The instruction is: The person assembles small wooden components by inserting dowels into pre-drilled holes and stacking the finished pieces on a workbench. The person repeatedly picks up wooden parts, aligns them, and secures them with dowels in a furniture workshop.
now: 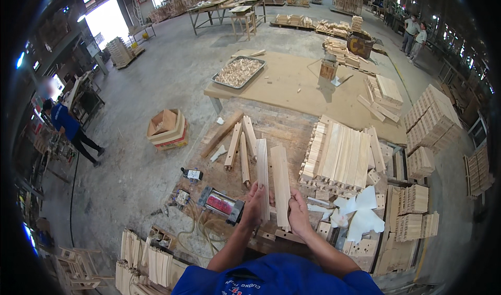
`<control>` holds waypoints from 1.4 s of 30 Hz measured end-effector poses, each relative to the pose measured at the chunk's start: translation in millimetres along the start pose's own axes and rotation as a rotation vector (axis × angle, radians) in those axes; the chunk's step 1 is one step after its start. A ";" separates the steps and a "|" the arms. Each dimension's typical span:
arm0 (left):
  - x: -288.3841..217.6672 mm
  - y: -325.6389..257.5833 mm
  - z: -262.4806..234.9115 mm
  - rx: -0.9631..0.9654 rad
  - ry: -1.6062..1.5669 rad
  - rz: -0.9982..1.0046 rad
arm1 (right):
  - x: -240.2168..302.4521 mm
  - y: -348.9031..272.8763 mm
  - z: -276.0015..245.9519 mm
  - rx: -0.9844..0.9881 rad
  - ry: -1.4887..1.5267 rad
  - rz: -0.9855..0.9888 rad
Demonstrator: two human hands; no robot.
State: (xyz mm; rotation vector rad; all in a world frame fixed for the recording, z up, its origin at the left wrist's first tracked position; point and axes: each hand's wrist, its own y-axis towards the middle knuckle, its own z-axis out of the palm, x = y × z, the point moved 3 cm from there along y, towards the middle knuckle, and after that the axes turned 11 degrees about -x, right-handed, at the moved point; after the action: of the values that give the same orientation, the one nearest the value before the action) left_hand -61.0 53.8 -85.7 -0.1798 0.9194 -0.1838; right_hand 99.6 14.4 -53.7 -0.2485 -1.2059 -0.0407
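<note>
My left hand [253, 205] is closed round the lower part of a narrow wooden slat [262, 175]. In my right hand [299, 211] is a wider wooden slat [280, 183], gripped along its lower right side. Both slats point away from me, side by side with a thin gap between them. Just beyond, several wooden bars [245, 154] with drilled holes lie on the worn workbench [209, 171]. To the right of my hands rests a large stack of slats [339, 154] with shaped ends.
A pneumatic clamp [221, 202] with hoses sits left of my hands; white sheets [360, 211] lie to the right. Farther off are a tray of small wooden pegs [239, 71], a cardboard box [168, 128] on the floor, and a person in blue [65, 120] at the left.
</note>
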 end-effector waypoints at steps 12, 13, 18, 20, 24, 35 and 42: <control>-0.9 -20.0 38.9 0.023 0.080 0.048 | 34.7 -15.0 3.5 0.114 -0.550 -0.321; -2.8 -21.8 42.6 0.023 0.097 0.048 | 35.8 -16.3 -4.9 0.181 -0.583 -0.148; 5.2 -28.2 43.9 0.010 0.142 0.088 | 28.1 -21.9 -23.6 0.261 -0.572 -0.134; 7.1 -29.6 50.6 -0.002 0.092 0.062 | 24.6 -18.6 -28.1 0.263 -0.519 -0.177; 8.9 -29.3 51.0 0.010 -0.045 0.000 | 28.2 -22.0 -31.3 0.278 -0.453 -0.024; -18.4 -38.6 33.4 -0.071 -0.157 -0.298 | 69.9 -5.2 -13.6 0.310 -0.854 -0.955; -9.6 -42.6 32.1 0.071 -0.055 -0.294 | 75.1 -2.5 -6.2 0.445 -1.053 -1.107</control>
State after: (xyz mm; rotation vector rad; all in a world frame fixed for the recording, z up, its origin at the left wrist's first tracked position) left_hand -44.5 17.1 -49.3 -0.2532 0.8280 -0.4808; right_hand 131.9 18.2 14.3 0.9301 -2.2187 -0.6609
